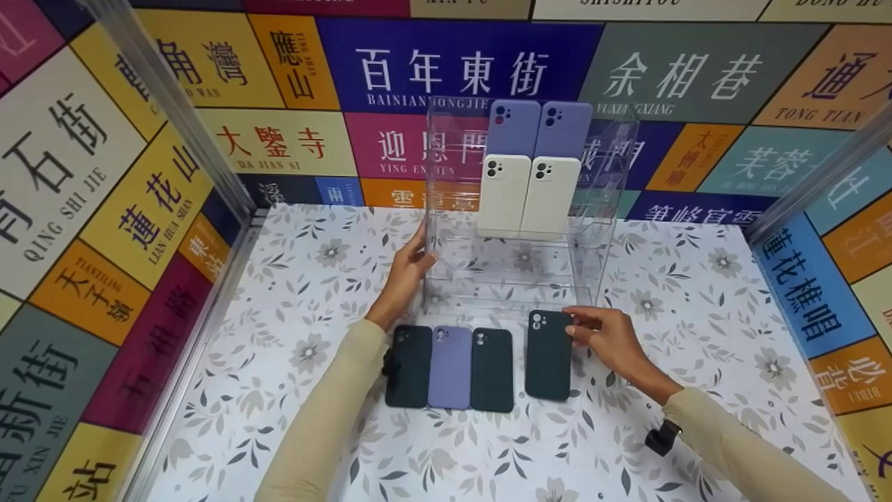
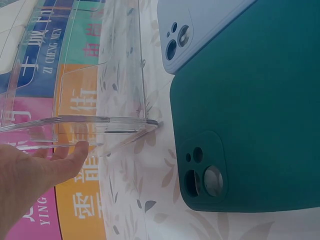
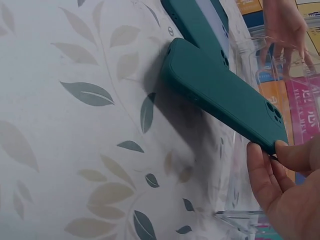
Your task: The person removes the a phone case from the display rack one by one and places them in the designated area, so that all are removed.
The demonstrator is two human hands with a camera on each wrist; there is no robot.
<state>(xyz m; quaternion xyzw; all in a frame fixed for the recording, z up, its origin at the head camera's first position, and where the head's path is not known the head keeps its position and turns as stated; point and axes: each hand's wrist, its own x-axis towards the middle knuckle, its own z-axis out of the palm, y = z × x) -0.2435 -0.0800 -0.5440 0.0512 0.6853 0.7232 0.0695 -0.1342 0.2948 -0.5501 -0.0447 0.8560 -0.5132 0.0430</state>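
A dark green phone case [image 1: 548, 355] hangs just above the table, tilted in the right wrist view. My right hand [image 1: 613, 341] pinches its upper right corner between thumb and fingers. At the left side of a clear acrylic display stand [image 1: 446, 279], my left hand [image 1: 406, 275] touches the side panel with fairly straight fingers. On the stand's tiers stand two white phone cases [image 1: 503, 195] in front and two lavender phone cases [image 1: 514, 129] behind them. Before the stand lie a lavender phone case [image 1: 450, 366] and two dark green phone cases [image 1: 492, 369], side by side.
The white table cover [image 1: 293, 293] has a leaf and flower print. Colourful panels with Chinese street names [image 1: 453, 70] wall the table at the back and both sides. Metal corner posts [image 1: 209, 139] stand at the back.
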